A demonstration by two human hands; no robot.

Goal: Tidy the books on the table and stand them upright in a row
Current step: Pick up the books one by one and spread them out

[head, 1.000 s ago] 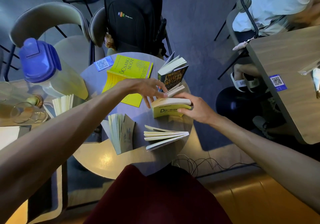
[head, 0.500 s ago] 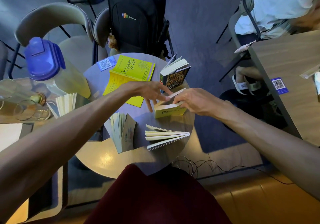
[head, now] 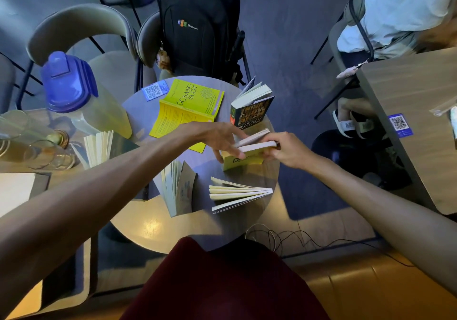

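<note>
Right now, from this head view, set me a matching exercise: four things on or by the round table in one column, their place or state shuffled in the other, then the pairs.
Things
1. black backpack
2. dark book
3. large yellow book
4. small yellow book

Place or state
A. touched by the left hand, pinched by the right hand
B. lies open, covers up
C. sits on a chair behind the round table
D. stands upright, pages fanned

Pairs: 1-C, 2-D, 3-B, 4-A.
</note>
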